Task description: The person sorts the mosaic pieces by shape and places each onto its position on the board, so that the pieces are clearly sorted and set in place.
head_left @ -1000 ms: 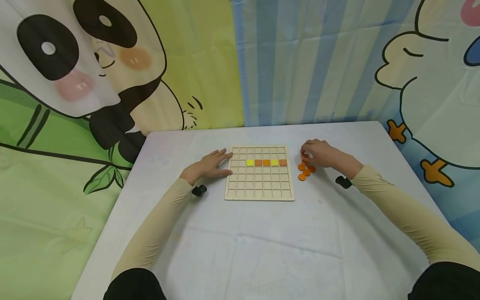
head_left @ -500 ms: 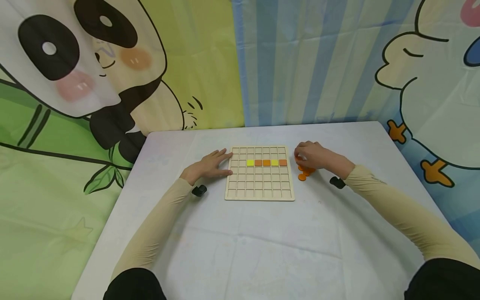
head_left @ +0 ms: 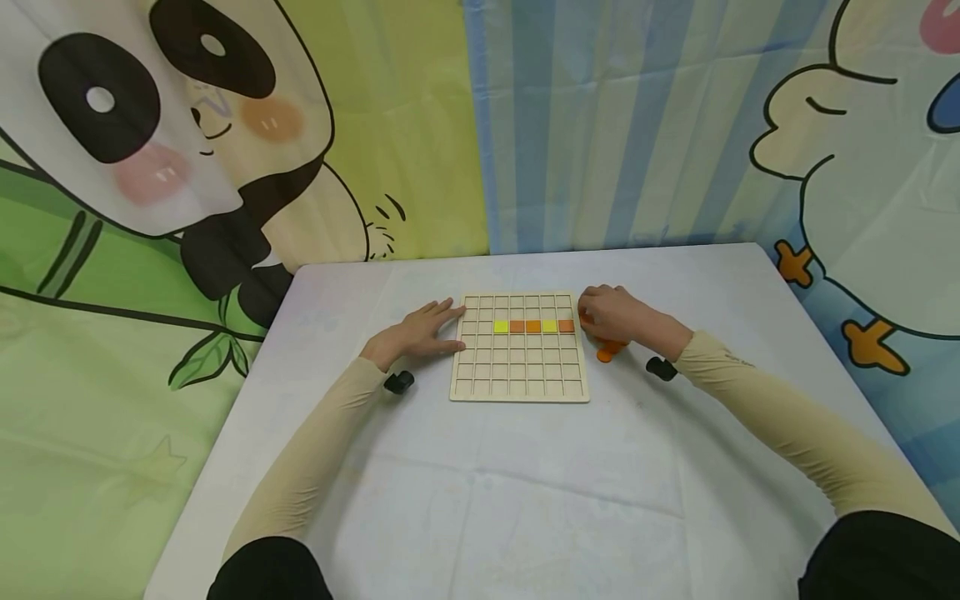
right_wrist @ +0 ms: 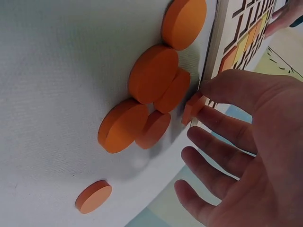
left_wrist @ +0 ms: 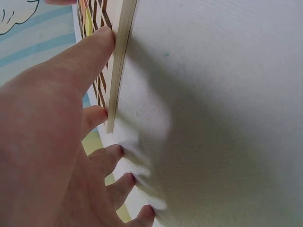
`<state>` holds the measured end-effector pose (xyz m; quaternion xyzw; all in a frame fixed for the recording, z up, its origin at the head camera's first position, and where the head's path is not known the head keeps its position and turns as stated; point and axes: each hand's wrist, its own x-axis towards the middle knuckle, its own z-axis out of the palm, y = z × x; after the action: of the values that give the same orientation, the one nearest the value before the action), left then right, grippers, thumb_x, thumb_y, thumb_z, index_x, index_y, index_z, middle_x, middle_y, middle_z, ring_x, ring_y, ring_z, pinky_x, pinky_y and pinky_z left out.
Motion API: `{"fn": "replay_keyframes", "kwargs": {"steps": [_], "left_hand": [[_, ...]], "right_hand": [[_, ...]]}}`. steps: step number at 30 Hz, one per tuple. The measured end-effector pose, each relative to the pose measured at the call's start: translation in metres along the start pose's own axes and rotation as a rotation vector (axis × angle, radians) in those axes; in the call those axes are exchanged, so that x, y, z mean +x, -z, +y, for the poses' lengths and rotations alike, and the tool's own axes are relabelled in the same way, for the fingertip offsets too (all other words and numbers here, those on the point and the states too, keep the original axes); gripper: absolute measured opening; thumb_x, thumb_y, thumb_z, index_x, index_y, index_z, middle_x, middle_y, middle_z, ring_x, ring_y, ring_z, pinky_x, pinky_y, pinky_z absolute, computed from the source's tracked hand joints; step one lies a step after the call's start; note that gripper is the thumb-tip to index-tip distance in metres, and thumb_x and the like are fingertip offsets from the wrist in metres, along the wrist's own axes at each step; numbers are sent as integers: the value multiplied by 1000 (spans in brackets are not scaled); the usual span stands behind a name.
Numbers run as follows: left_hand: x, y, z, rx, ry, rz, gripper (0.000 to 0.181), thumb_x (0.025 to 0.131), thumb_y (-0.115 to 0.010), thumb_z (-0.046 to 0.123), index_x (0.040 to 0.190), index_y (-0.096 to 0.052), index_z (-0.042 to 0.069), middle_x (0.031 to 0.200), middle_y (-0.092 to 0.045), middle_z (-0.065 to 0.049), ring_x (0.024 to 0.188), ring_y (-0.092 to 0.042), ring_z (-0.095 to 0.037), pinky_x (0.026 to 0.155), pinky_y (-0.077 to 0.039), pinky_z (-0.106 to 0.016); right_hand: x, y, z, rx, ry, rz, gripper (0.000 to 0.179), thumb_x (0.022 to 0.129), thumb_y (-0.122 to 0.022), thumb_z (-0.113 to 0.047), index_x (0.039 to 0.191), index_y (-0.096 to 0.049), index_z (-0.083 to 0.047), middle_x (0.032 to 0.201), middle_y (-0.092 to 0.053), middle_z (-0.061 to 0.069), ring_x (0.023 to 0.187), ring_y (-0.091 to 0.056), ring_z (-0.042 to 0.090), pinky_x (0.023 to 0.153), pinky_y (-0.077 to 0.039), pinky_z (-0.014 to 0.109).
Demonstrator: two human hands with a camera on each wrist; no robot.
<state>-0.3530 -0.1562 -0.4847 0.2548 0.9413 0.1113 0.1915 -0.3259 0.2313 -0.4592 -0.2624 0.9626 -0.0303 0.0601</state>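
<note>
A pale wooden grid board [head_left: 520, 367] lies on the white table, with a row of yellow and orange squares [head_left: 533, 327] in it. My left hand [head_left: 411, 335] is spread at the board's left side; in the left wrist view its thumb [left_wrist: 97, 47] and index fingertip touch the board's edge. Beside the board's right edge, my right hand [head_left: 622, 317] pinches a small flat orange tile [right_wrist: 192, 109] between thumb and index finger, the other fingers spread. Several round orange discs [right_wrist: 154, 74] lie under and near that hand, partly hidden by it in the head view.
A separate orange disc [right_wrist: 93, 196] lies apart from the cluster in the right wrist view. The white cloth-covered table [head_left: 495, 492] extends toward the person. Printed cartoon curtains [head_left: 600, 125] hang behind and at both sides of it.
My right hand has moved left from over the discs to the board's right edge, covering more of the discs. My left hand and the board have stayed put.
</note>
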Motion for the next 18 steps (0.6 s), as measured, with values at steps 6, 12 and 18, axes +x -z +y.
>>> {"fn": "replay_keyframes", "kwargs": {"steps": [6,12,18], "left_hand": [[-1,0,1,5,5,-4,86,94,-54,66,162,-19,28,171,-7,-7,157,-7,-37,125,-15,-60],[-2,1,1,0,-1,-3,85,95,-54,65,162,-19,27,171,-8,-8,157,-7,-37,125,-15,-60],[-2,1,1,-4,-7,1,85,95,-54,65,162,-20,27,171,-9,-8,157,-7,-38,125,-15,-61]], "right_hand": [[0,0,-1,10,21,55,20,96,-67,-23,108,-71,-7,113,-67,13,100,-61,32,79,-50,46],[2,1,-3,31,28,46,21,95,-70,-25,107,-71,-8,112,-67,11,98,-60,29,78,-50,44],[3,5,-11,42,50,45,22,93,-73,-25,106,-72,-7,115,-67,13,98,-61,30,79,-51,45]]}}
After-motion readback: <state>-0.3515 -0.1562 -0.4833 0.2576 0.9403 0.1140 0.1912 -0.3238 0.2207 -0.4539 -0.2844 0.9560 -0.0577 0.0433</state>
